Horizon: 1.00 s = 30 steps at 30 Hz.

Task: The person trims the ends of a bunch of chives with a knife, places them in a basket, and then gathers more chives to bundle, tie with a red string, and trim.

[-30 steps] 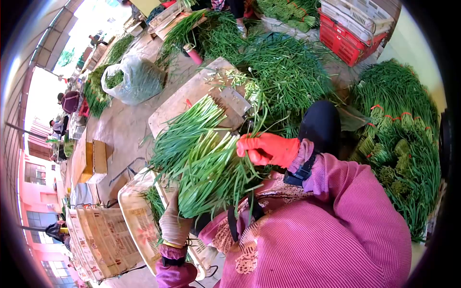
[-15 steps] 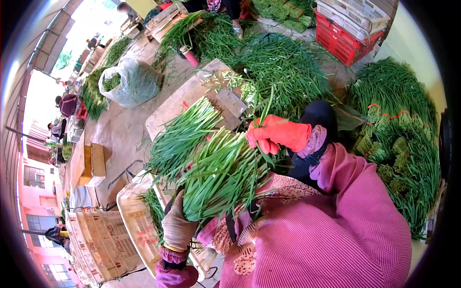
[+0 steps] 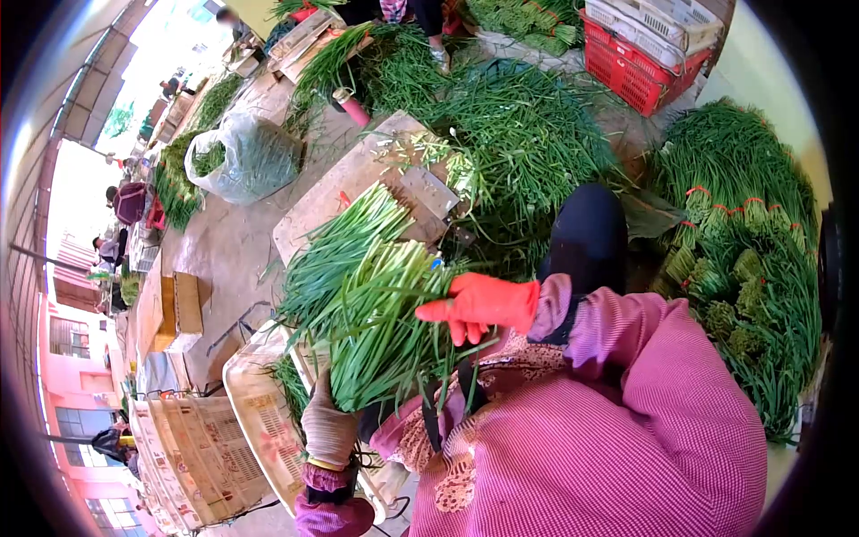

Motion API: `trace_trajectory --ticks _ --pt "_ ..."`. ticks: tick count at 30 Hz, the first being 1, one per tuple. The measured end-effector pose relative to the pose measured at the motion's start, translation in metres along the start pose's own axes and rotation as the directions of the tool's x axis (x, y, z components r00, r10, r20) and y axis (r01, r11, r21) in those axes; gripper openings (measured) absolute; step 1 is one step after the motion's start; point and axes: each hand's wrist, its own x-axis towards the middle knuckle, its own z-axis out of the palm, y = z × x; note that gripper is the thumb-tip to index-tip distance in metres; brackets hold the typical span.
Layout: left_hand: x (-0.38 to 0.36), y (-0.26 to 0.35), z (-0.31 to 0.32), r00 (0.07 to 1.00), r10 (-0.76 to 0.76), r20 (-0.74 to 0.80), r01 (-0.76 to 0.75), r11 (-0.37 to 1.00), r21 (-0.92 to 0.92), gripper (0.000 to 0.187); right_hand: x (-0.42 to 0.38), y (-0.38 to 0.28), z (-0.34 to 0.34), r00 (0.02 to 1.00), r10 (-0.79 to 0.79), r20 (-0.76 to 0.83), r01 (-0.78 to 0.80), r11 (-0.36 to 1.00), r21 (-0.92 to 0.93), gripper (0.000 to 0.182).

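My left hand (image 3: 327, 424), in a pale knit glove, is wrapped round the leafy end of a loose bunch of garlic chives (image 3: 380, 336). The bunch lies slanted across my lap, cut pale ends toward the upper right. My right hand (image 3: 488, 302), in a red-orange rubber glove, rests against the right side of this bunch. Its fingers are partly stretched out and apart, with no stalks visibly gripped. Just above lies another bunch of chives (image 3: 344, 240) on a wooden board (image 3: 304, 215). A flat metal blade (image 3: 429, 191) sits on the board by trimmed scraps.
A heap of loose chives (image 3: 537, 134) spreads beyond the board. Tied bunches (image 3: 743, 259) are piled at the right, below red and white crates (image 3: 640, 67). Plastic crates (image 3: 192, 456) stand lower left. A plastic bag (image 3: 246, 161) and pink bottle (image 3: 352, 107) are on the floor.
My right hand has come down and left from above the stalk ends to the bunch's side. The leaves it pinched are no longer raised. My left hand keeps its hold.
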Motion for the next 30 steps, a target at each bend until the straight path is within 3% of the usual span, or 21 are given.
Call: trace_trajectory --ticks 3,6,8,9,12,13,16,17,18,20,21,22,23,24,26,27,29,30 --pt "-0.001 0.012 -0.002 0.999 -0.046 0.012 0.046 0.998 0.043 0.067 0.016 0.011 -0.004 1.000 0.010 0.013 -0.009 0.999 -0.033 0.044" --pt "-0.006 0.005 -0.005 0.994 -0.109 0.031 0.110 0.993 -0.038 0.065 0.010 0.014 -0.043 0.941 -0.188 -0.281 0.156 0.979 -0.133 0.035" --pt "-0.008 -0.022 -0.003 0.999 -0.021 0.033 0.026 0.985 -0.170 0.061 0.010 0.019 -0.074 0.886 -0.157 -0.437 0.169 0.986 -0.014 0.034" --pt "-0.005 -0.041 0.003 0.998 -0.048 0.050 0.062 0.933 -0.355 0.059 0.009 0.022 -0.080 0.887 -0.155 -0.435 0.165 0.986 -0.015 0.034" --pt "-0.001 -0.053 0.011 0.998 -0.050 0.038 0.062 0.890 -0.452 0.072 0.006 0.027 -0.077 0.955 -0.252 -0.156 0.264 0.963 0.061 0.042" --pt "0.000 -0.053 0.012 0.998 -0.042 0.054 0.062 0.877 -0.476 0.070 0.011 0.030 -0.069 0.965 -0.252 -0.077 0.253 0.968 -0.002 0.047" --pt "0.002 -0.044 0.010 0.998 -0.002 0.056 0.025 0.910 -0.415 0.069 0.014 0.020 -0.043 0.967 -0.249 0.051 0.254 0.949 -0.186 0.057" --pt "0.001 -0.030 0.005 0.995 0.002 0.096 0.037 0.917 -0.396 0.068 0.012 0.015 -0.030 0.899 -0.411 0.153 0.424 0.903 -0.065 0.055" --pt "0.001 -0.032 0.005 0.995 -0.001 0.095 0.039 0.918 -0.395 0.068 0.024 0.020 -0.024 0.906 -0.354 0.233 0.365 0.931 -0.004 0.051" --pt "0.001 -0.038 0.004 0.995 0.018 0.101 0.024 0.918 -0.396 0.068 0.013 0.016 -0.025 0.938 -0.332 0.101 0.340 0.937 -0.073 0.042" --pt "-0.003 -0.034 0.006 0.997 -0.018 0.071 0.048 0.893 -0.448 0.055 0.017 0.017 -0.031 0.952 -0.289 0.102 0.289 0.957 0.019 0.038" --pt "-0.001 -0.042 0.008 0.997 -0.022 0.070 0.052 0.892 -0.449 0.055 0.025 0.020 -0.040 0.964 -0.245 0.107 0.234 0.966 0.110 0.034" --pt "0.004 -0.052 0.012 0.992 0.101 0.070 -0.067 0.920 -0.385 0.055 0.030 0.017 -0.042 0.941 -0.314 0.124 0.244 0.887 0.393 0.035" --pt "0.006 -0.059 0.014 0.971 0.225 0.079 -0.189 0.929 -0.319 0.056 0.020 0.022 -0.044 0.900 -0.425 -0.094 0.433 0.855 0.286 0.038" --pt "0.007 -0.065 0.017 0.976 0.186 0.109 -0.127 0.903 -0.410 0.050 0.009 0.018 -0.050 0.935 -0.211 -0.284 0.321 0.842 0.434 0.046" --pt "0.007 -0.066 0.019 0.978 0.188 0.085 -0.137 0.901 -0.412 0.051 0.003 0.016 -0.051 0.935 -0.210 -0.285 0.321 0.842 0.433 0.046" --pt "0.009 -0.065 0.022 0.980 0.190 0.062 -0.148 0.898 -0.415 0.053 -0.011 0.010 -0.048 0.968 -0.185 -0.172 0.209 0.969 0.132 0.054" --pt "0.010 -0.063 0.023 0.981 0.192 0.029 -0.168 0.913 -0.371 0.054 -0.018 0.003 -0.035 0.980 -0.130 -0.148 0.147 0.982 0.114 0.059"
